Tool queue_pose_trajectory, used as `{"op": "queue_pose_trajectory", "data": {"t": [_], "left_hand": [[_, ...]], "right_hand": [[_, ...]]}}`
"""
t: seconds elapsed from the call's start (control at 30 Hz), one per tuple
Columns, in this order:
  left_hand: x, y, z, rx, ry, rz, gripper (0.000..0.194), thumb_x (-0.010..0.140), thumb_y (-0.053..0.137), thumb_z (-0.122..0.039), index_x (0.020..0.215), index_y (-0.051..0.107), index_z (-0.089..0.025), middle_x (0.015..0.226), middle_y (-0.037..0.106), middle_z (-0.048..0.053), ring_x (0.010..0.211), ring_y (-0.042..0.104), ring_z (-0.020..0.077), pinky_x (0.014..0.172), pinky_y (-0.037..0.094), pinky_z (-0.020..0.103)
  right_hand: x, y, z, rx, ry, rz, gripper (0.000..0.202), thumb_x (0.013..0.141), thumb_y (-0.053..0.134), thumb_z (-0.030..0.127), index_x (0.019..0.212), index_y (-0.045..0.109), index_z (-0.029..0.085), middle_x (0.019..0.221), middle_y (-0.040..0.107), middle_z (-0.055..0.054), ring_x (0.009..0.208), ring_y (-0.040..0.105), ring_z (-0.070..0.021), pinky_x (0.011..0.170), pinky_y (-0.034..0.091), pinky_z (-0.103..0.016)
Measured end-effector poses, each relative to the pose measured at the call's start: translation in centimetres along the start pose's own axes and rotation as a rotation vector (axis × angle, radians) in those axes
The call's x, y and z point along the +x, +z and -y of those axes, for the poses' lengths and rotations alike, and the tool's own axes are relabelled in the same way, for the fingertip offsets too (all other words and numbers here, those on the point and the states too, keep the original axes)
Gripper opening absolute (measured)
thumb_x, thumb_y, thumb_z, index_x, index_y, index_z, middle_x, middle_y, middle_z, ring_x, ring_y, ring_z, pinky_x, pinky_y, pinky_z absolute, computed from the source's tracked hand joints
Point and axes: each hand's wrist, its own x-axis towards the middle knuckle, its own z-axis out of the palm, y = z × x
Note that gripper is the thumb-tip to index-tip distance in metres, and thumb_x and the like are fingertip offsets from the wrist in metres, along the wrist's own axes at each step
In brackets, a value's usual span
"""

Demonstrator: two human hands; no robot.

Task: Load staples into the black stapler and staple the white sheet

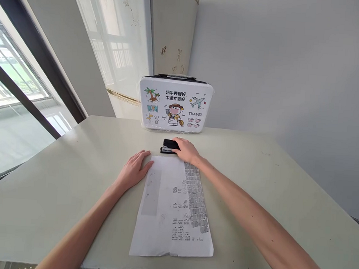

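A black stapler (168,144) lies on the table just beyond the far edge of a printed sheet of paper (163,231). My right hand (185,150) is closed around the stapler's right end, hiding that part of it. My left hand (135,169) rests flat with fingers spread at the sheet's upper left corner, the thumb touching its edge. Small print covers the lower right of the sheet, and a dense grey patterned strip runs down its right side. A pale grey rectangle shows on the left.
Behind the stapler stands a white case (175,105) with cartoon prints and a black handle. A worn white cabinet or fridge (121,44) rises behind it at the back left. The pale table (271,178) reaches to a grey wall, with a window (14,74) on the left.
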Motion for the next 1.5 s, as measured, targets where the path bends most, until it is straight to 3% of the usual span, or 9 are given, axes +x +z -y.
{"op": "queue_pose_trajectory", "data": {"t": [0.2,0.33,0.47,0.7,0.9,1.07,1.17,1.3,1.5], "left_hand": [[-0.2,-0.3,-0.1,0.000,-0.023,0.035,0.053,0.103,0.042,-0.056,0.141,0.057,-0.021,0.153,0.058,0.011,0.148,0.047,0.0310,0.122,0.038,0.049],[-0.2,-0.5,-0.7,0.028,-0.041,0.073,0.064,0.097,0.051,-0.065,0.144,0.055,-0.023,0.157,0.053,0.010,0.150,0.042,0.0341,0.124,0.035,0.051],[0.0,-1.0,-0.8,0.046,-0.088,0.123,0.075,0.089,0.059,-0.072,0.148,0.052,-0.026,0.161,0.048,0.010,0.148,0.044,0.0378,0.121,0.037,0.053],[-0.4,-1.0,-1.3,0.012,-0.073,0.092,0.062,0.096,0.050,-0.067,0.144,0.054,-0.028,0.153,0.057,0.006,0.141,0.053,0.0335,0.117,0.043,0.049],[-0.9,-0.4,-1.7,0.084,0.079,0.216,0.080,0.093,0.054,-0.074,0.155,0.046,-0.025,0.166,0.042,0.007,0.158,0.027,0.0344,0.129,0.024,0.054],[-1.2,-1.3,-1.3,0.088,0.121,0.255,0.081,0.092,0.055,-0.075,0.156,0.046,-0.028,0.166,0.042,0.005,0.157,0.030,0.0341,0.129,0.025,0.054],[-1.5,-1.8,-1.9,0.097,0.171,0.207,0.075,0.094,0.055,-0.072,0.155,0.048,-0.029,0.162,0.048,0.005,0.155,0.035,0.0339,0.128,0.028,0.054],[-1.9,-1.7,-5.5,0.058,0.407,0.138,0.044,0.104,0.053,-0.054,0.140,0.061,-0.031,0.148,0.063,0.004,0.148,0.046,0.0294,0.126,0.033,0.052],[-1.8,2.1,-14.6,-0.171,0.622,0.225,0.021,0.103,0.060,-0.029,0.122,0.068,-0.027,0.122,0.075,0.004,0.127,0.064,0.0249,0.111,0.049,0.046]], "right_hand": [[-3.5,-6.5,-0.4,0.062,0.037,-0.131,0.038,0.098,0.067,0.029,0.135,0.061,0.021,0.126,0.074,-0.008,0.115,0.069,-0.0245,0.104,0.053,-0.043],[-10.0,-11.7,-2.4,0.077,0.096,-0.084,0.035,0.093,0.070,0.039,0.127,0.065,0.029,0.123,0.076,-0.003,0.110,0.072,-0.0267,0.097,0.055,-0.041],[-17.8,-13.8,-3.6,0.030,0.237,0.025,0.035,0.095,0.065,0.048,0.126,0.065,0.033,0.123,0.076,-0.002,0.102,0.072,-0.0263,0.086,0.058,-0.037],[-25.3,-13.0,-4.3,0.086,0.365,0.145,0.038,0.101,0.053,0.057,0.131,0.062,0.036,0.127,0.072,-0.004,0.102,0.070,-0.0264,0.069,0.057,-0.033],[-26.1,-11.5,-4.8,0.145,0.348,0.081,0.037,0.101,0.053,0.058,0.130,0.064,0.038,0.125,0.073,-0.004,0.106,0.070,-0.0282,0.071,0.059,-0.036],[-26.6,-11.8,-4.8,0.258,0.343,0.085,0.039,0.098,0.058,0.059,0.131,0.067,0.040,0.133,0.072,-0.003,0.117,0.069,-0.0309,0.083,0.063,-0.041],[-27.1,-11.9,-5.5,0.378,0.420,-0.050,0.043,0.101,0.051,0.063,0.131,0.068,0.036,0.133,0.072,-0.006,0.122,0.068,-0.0303,0.099,0.059,-0.044],[-27.9,-10.6,-6.8,0.449,0.573,-0.296,0.046,0.104,0.042,0.064,0.122,0.067,0.031,0.125,0.075,-0.008,0.119,0.069,-0.0287,0.105,0.055,-0.046],[-28.6,-8.7,-7.6,0.436,0.614,-0.374,0.044,0.104,0.042,0.063,0.121,0.064,0.030,0.124,0.074,-0.007,0.116,0.069,-0.0274,0.107,0.052,-0.046]]}}
